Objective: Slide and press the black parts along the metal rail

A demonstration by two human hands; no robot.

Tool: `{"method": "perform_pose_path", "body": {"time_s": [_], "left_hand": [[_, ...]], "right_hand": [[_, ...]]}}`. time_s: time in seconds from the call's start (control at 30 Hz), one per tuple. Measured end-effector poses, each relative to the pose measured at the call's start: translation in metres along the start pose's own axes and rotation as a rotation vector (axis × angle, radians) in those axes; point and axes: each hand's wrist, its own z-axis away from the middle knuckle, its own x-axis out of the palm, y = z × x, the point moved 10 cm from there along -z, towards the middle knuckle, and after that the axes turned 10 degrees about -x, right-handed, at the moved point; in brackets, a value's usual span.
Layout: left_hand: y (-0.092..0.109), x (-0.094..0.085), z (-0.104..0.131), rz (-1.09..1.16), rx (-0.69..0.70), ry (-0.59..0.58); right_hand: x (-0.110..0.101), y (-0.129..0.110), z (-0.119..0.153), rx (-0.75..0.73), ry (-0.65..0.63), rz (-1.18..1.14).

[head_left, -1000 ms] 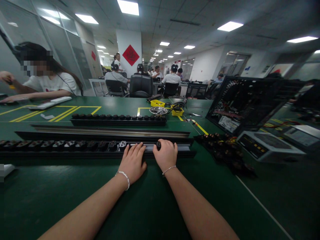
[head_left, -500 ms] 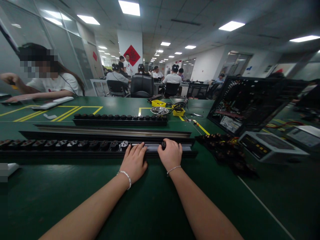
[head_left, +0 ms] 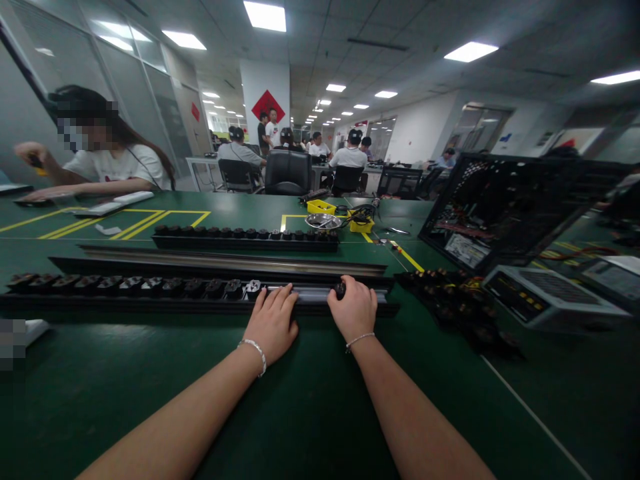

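A long black rail (head_left: 200,308) lies across the green table, with a row of round black modules (head_left: 173,287) seated along its left and middle part. My left hand (head_left: 273,321) rests palm down on the rail, fingers spread, just right of the last module. Over the rail's bare right part, my right hand (head_left: 353,308) has its thumb and fingers around a small black module (head_left: 341,291). Behind lie a long dark cover strip (head_left: 225,265) and a second, shorter rail with modules (head_left: 245,243).
A metal dish (head_left: 323,221) and yellow bins (head_left: 361,223) stand further back. On the right are an open computer case (head_left: 500,213), a power supply (head_left: 550,293) and a heap of black cables (head_left: 460,307). Another person (head_left: 120,160) sits at the back left.
The view has shifted slightly, so the table's contents appear further right. My right hand, with the black module, has moved slightly right along the rail. My left hand stays beside the last module.
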Motion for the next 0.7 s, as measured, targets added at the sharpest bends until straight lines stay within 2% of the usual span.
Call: {"method": "perform_pose_path", "body": {"time_s": [0.37, 0.7], "left_hand": [[0.000, 0.000, 0.000, 0.012, 0.005, 0.003], [0.000, 0.000, -0.001, 0.012, 0.007, -0.003]], "right_hand": [[-0.006, 0.013, -0.002, 0.035, -0.023, 0.034], [-0.011, 0.022, -0.002, 0.036, 0.011, 0.075]]}}
